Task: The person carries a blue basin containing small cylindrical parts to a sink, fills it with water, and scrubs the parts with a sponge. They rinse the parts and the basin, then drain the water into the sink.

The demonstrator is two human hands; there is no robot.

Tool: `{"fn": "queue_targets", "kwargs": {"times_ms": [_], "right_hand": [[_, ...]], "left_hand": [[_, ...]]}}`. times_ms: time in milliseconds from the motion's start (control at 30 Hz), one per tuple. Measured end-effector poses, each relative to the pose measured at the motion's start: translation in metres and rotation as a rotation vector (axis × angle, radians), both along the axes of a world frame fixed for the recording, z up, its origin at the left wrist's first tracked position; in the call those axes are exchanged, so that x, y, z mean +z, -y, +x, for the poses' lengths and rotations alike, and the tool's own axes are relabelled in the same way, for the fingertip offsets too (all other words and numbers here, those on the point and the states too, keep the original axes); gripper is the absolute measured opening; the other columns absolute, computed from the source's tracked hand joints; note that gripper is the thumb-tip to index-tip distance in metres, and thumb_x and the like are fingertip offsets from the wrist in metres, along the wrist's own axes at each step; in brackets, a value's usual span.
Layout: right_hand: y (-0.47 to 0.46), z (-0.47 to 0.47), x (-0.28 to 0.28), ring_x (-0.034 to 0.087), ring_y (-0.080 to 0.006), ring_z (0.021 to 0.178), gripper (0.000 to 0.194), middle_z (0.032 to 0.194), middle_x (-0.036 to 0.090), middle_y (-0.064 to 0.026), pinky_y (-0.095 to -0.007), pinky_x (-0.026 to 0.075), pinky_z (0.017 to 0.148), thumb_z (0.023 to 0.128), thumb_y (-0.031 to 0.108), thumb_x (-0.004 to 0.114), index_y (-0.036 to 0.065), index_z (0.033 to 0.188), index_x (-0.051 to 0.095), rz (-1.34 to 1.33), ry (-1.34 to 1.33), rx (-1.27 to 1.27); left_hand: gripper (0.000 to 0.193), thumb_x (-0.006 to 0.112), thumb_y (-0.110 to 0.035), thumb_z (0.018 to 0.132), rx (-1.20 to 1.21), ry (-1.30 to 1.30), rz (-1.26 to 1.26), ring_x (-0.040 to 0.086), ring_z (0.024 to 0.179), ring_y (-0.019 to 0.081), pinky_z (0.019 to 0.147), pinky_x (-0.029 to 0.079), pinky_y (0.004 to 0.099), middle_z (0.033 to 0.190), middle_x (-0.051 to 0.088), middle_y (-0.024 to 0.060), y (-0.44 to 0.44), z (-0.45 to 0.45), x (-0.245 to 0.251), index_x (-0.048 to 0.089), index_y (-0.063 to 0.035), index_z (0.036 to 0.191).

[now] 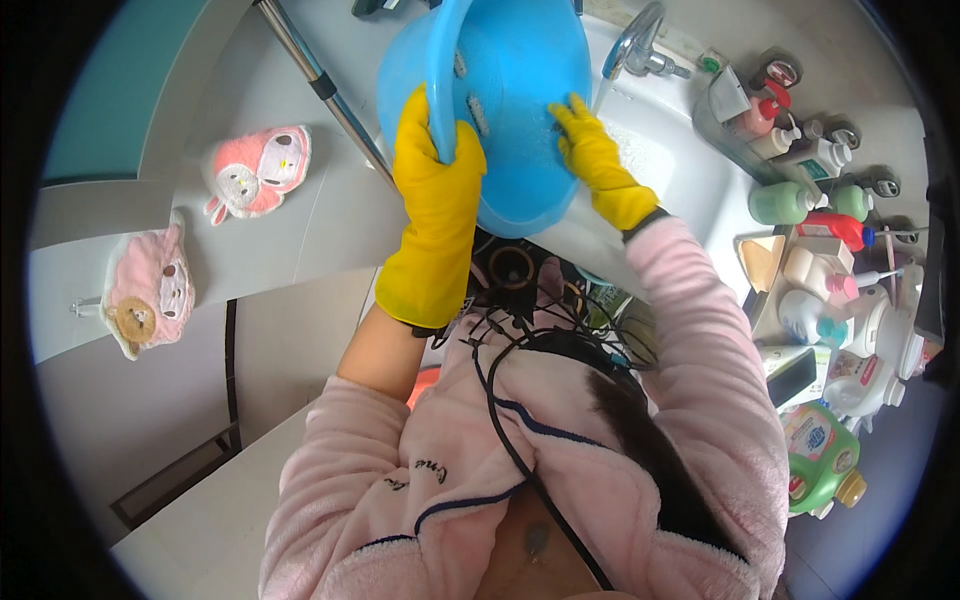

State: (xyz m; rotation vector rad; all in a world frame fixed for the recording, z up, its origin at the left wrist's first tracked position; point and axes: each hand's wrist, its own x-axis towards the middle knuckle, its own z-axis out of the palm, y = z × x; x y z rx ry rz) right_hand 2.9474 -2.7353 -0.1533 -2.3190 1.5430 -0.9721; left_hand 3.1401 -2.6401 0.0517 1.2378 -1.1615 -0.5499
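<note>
A blue plastic basin (525, 52) is tilted on its side over the white washbasin (697, 169), with drops and some foam on its inner wall. My left hand (435, 187), in a yellow rubber glove, grips the basin's rim with the thumb on the inner side. My right hand (596, 154), gloved alike, rests its fingers against the basin's inner wall near the opposite side. A small dark patch shows under those fingers, and whether it is something held cannot be told. Beside the right hand, water runs from the chrome faucet (637, 45) into the washbasin.
Several pump bottles (780, 202) and cleaning bottles crowd the right side, including a green detergent jug (821, 457). A metal pole (315, 79) leans at the left. Two pink plush cloths (259, 172) hang on the left wall. Black cables (517, 330) dangle before my body.
</note>
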Motion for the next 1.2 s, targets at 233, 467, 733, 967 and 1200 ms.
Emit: {"fn": "queue_targets", "kwargs": {"times_ms": [233,467,733,967,1200], "right_hand": [[0.001,0.029,-0.027,0.055,-0.0372,0.131,0.044,0.145,0.057,-0.0168,-0.0401,0.046,0.109,0.088,0.012,0.065,0.008,0.132,0.065,0.448,0.053,0.560],[0.009,0.015,-0.009,0.059,-0.0340,0.126,0.037,0.141,0.062,-0.0140,-0.0357,0.048,0.105,0.097,0.008,0.061,0.010,0.133,0.066,0.683,0.313,0.354],[0.030,-0.017,0.020,0.059,-0.0317,0.126,0.040,0.142,0.061,-0.0150,-0.0375,0.041,0.110,0.103,0.030,0.059,0.007,0.135,0.065,0.441,0.199,0.225],[0.042,-0.045,0.050,0.052,-0.0301,0.135,0.047,0.146,0.057,-0.0177,-0.0360,0.034,0.117,0.104,0.040,0.056,0.010,0.139,0.062,0.833,0.354,0.153],[0.043,-0.044,0.047,0.051,-0.0300,0.136,0.053,0.148,0.055,-0.0162,-0.0368,0.033,0.118,0.105,0.043,0.051,0.005,0.141,0.059,0.590,0.164,0.172]], "left_hand": [[0.039,0.060,0.000,0.094,-0.003,0.101,0.047,0.061,0.067,0.0103,0.062,0.051,0.0263,0.085,0.066,0.0050,0.000,-0.005,0.017,0.061,-0.0064,0.133],[0.045,0.060,0.002,0.091,-0.030,0.168,0.017,0.063,0.071,0.0123,0.064,0.052,0.0276,0.089,0.067,0.0049,0.007,0.002,0.017,0.060,-0.0080,0.135],[0.053,0.060,0.002,0.087,-0.078,0.185,0.085,0.065,0.076,0.0182,0.069,0.054,0.0306,0.097,0.068,0.0097,0.005,0.010,0.039,0.059,-0.0115,0.138],[0.065,0.064,0.006,0.085,-0.159,0.250,0.079,0.063,0.083,0.0114,0.073,0.055,0.0277,0.108,0.066,0.0049,0.016,0.017,0.065,0.057,-0.0135,0.146],[0.063,0.061,0.004,0.083,-0.114,0.399,0.147,0.070,0.090,0.0243,0.078,0.056,0.0363,0.107,0.071,0.0130,0.029,0.012,0.079,0.059,-0.0163,0.143]]}}
